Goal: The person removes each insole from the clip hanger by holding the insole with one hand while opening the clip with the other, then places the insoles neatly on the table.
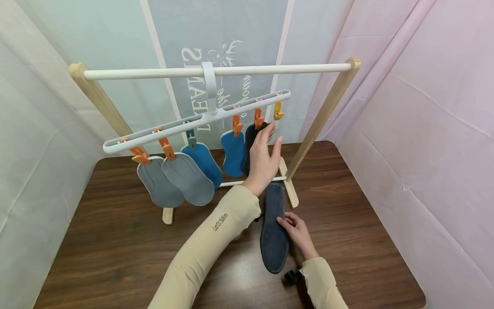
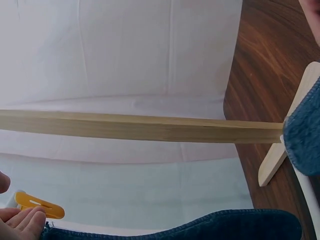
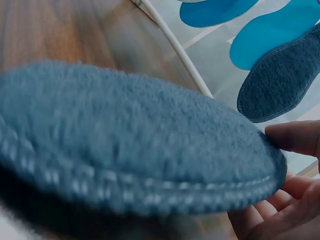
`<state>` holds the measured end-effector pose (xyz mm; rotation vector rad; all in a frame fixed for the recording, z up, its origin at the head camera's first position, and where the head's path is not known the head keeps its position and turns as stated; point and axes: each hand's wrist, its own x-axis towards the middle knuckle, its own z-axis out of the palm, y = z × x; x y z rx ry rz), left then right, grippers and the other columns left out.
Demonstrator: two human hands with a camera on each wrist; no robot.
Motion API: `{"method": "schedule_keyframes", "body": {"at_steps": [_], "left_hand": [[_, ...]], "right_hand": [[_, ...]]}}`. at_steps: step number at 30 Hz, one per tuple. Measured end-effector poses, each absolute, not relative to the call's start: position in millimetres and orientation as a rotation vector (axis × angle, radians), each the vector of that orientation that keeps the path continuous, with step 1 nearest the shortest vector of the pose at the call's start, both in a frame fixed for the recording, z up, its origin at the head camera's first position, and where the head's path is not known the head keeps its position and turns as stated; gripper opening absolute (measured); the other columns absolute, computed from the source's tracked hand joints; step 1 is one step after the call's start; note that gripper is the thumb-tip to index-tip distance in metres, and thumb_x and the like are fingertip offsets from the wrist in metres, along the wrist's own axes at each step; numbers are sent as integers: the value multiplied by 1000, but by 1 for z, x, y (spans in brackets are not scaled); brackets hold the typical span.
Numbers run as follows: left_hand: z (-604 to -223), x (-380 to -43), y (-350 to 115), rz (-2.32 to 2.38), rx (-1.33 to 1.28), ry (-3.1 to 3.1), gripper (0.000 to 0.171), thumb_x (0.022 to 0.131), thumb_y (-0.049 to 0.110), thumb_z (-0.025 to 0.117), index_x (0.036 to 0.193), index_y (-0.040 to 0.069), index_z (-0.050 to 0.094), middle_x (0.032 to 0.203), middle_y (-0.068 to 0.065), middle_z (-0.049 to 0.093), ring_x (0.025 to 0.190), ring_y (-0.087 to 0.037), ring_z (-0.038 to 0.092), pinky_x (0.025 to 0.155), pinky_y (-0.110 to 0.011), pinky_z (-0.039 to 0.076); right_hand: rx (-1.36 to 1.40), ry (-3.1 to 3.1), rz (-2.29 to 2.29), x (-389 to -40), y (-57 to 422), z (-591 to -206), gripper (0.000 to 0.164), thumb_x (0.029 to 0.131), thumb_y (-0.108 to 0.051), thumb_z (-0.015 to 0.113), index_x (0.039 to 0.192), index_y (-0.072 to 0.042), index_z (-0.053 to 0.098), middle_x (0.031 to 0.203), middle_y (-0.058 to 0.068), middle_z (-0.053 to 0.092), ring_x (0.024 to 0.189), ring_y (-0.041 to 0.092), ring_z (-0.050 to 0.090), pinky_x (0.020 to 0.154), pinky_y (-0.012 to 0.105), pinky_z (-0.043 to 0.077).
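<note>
My right hand point(image 1: 299, 234) pinches a dark fuzzy insole point(image 1: 275, 240) by its side edge, thumb on the face and fingers behind. The same insole point(image 3: 135, 135) fills much of the right wrist view, with white stitching along its rim. My left hand point(image 1: 264, 161) is raised beside the hanger's right end, fingers extended and thumb apart. Just past its fingertips hangs a yellow clip point(image 1: 278, 111) with nothing in it. In the left wrist view, the fingers appear close to the yellow clip point(image 2: 42, 205); contact is unclear. Another dark insole point(image 1: 250, 146) hangs partly behind the left hand.
A white clip hanger point(image 1: 216, 116) hangs tilted from the white bar point(image 1: 270, 69) of a wooden-legged rack. Clips hold two grey insoles point(image 1: 191, 180) and two blue insoles point(image 1: 233, 154). The wooden table point(image 1: 366, 257) lies below, with fabric walls around.
</note>
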<state>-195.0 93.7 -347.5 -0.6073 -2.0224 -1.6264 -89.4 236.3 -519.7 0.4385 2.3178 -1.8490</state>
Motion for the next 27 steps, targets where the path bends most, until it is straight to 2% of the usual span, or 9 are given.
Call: {"method": "schedule_keyframes", "body": {"at_steps": [12,20,27], "left_hand": [[-352,-192,85,-1604,-579,-1999,44,100,10,50,139,-7,41,135,-23,49,127,-30,49,108,-27,41],[-356,-192,79,-1615,-548,-2008,42,100,10,50,138,-6,42,133,-23,50,126,-31,49,107,-32,42],[-359,-191,77,-1603,-531,-2015,41,101,12,48,138,-5,42,134,-22,49,127,-30,49,107,-24,40]], "right_hand": [[425,2405,-1736,-83,233,-526,32,88,-13,69,113,6,63,89,8,67,71,11,58,62,21,49],[405,2434,-1695,-82,231,-535,29,86,-10,70,111,4,65,85,10,68,66,12,61,60,22,50],[346,2533,-1622,-80,230,-534,38,86,-10,70,121,1,61,89,10,68,72,13,59,63,22,49]]}}
